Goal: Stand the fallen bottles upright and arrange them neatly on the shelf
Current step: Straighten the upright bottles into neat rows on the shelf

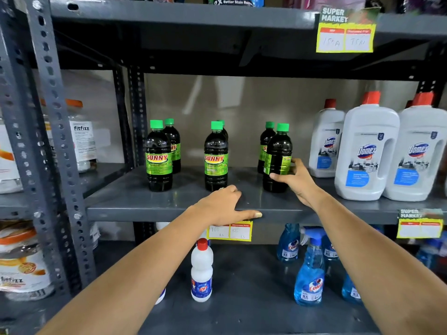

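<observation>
Several dark Sunny bottles with green caps stand upright in pairs on the grey metal shelf point(145, 204). The left pair point(158, 155) and the middle pair point(216, 157) have their labels facing me. My right hand point(294, 178) grips the front bottle of the right pair point(278, 153) at its lower half; that bottle's label is turned to the left. A second bottle point(266, 141) stands just behind it. My left hand point(226, 205) rests palm down on the shelf's front edge, fingers spread, below the middle pair, holding nothing.
Large white Domex jugs point(367, 151) with red caps stand close to the right of the held bottle. Below are blue spray bottles point(310, 269) and a white bottle point(202, 272). Slotted grey uprights point(55, 131) and jars point(81, 139) are at the left. Price tags point(346, 32) hang from shelf edges.
</observation>
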Motion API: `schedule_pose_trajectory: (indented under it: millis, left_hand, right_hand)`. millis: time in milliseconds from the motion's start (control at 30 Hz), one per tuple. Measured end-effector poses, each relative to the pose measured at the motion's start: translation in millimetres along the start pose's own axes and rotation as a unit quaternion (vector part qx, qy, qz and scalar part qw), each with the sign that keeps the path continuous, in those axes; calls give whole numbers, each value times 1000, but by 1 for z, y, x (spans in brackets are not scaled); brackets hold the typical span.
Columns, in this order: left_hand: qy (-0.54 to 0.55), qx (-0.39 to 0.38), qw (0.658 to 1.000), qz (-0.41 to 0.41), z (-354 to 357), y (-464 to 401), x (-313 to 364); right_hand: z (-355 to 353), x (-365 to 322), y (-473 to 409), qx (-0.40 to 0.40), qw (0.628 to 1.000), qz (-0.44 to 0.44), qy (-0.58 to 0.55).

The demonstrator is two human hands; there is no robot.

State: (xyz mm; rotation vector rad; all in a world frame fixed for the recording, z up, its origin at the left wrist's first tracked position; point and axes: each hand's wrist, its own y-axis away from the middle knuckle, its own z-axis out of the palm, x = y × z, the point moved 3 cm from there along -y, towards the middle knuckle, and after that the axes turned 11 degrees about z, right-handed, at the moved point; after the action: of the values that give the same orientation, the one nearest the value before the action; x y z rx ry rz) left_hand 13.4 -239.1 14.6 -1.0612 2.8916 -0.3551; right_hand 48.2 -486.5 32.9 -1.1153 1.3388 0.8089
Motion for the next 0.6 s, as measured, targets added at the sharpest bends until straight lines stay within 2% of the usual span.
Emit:
schedule_pose_trajectory:
  millis: [167,300,467,600]
  left_hand:
    - [-16,-4,1000,-2,0,1,1]
    - [-12,-26,1000,-5,0,0,0]
    - [-7,-35,999,-9,1,-2,-1]
    - [-1,-31,999,-12,2,-2,-1]
  right_hand:
    - [4,-1,0,-32,996,40,-68]
    - [3,0,3,7,1000,-3,22]
    - [4,1,-3,-14,999,22,-20]
    - [4,2,-1,7,1000,4,27]
